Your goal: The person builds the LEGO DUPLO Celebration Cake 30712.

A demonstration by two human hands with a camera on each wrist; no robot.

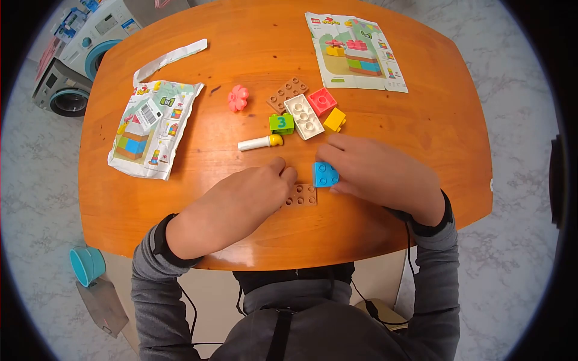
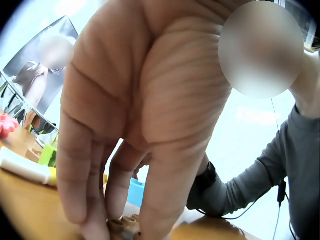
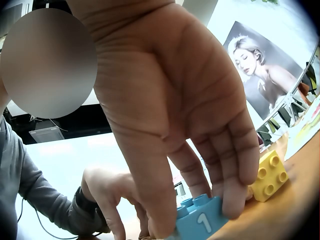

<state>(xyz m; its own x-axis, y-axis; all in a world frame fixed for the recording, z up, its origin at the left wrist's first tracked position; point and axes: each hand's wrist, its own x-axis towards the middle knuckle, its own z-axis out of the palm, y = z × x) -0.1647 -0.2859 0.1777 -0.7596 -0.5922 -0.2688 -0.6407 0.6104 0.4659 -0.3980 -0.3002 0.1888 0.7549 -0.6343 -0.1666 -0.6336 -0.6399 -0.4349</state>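
Note:
My right hand (image 1: 379,171) pinches a blue toy brick (image 1: 324,174) between thumb and fingers. In the right wrist view a white numeral 1 shows on the side of the blue brick (image 3: 202,222). My left hand (image 1: 238,201) holds the left part of a brown studded brick (image 1: 306,195), which lies near the front of the table. Its studs show between thumb and fingers in the left wrist view, while the hand covers its left end from above. The blue brick is just beyond the brown brick's right end.
Beyond the hands lie a white brick (image 1: 304,117), another brown brick (image 1: 288,93), red (image 1: 322,101), yellow (image 1: 335,121) and green (image 1: 281,124) bricks, a candle piece (image 1: 260,142) and a pink flower (image 1: 238,98). A packet (image 1: 153,129) is left, a leaflet (image 1: 358,54) back right.

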